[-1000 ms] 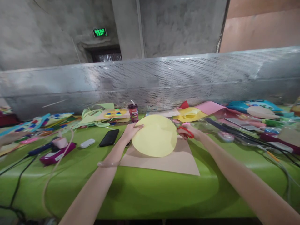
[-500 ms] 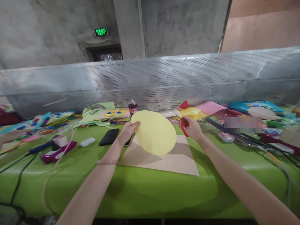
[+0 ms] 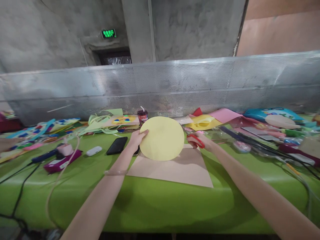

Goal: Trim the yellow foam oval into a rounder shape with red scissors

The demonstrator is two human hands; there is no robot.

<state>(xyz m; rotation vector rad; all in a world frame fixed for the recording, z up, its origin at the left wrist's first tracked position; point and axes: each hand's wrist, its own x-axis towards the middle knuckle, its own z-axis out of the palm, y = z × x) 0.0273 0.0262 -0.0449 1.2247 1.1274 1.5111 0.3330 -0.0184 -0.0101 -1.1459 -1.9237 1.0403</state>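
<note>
Backdrop: concrete wall (image 3: 197,30), and in front of it a perforated metal panel (image 3: 195,83) running behind the table. Work surface: green table cover (image 3: 162,210), its near edge toward me. Directly before me lies a beige sheet (image 3: 172,175), flat on the green.

Specimen: yellow paper disc (image 3: 162,140), round-edged, held up tilted with its face toward me. It covers the far part of the beige sheet from my viewpoint; whether its lower edge touches that sheet, I cannot tell. Off to my left, a purple power strip (image 3: 62,161) with plugs in it.

Grip, left: my left hand (image 3: 137,138) is closed in a pinch on the disc's left edge, thumb over the near face. Grip, right: my right hand (image 3: 207,141) is wrapped round the red-handled scissors, just beside the disc's right edge. Nearer my left wrist, a black phone (image 3: 117,146) lies flat.

A dark drink cup (image 3: 142,117) with a straw stands beyond the disc, partly hidden by it. The red-handled scissors (image 3: 201,144) show chiefly their handle; blade opening cannot be told. Smallest noted: white case (image 3: 94,151), left of the phone.
</note>
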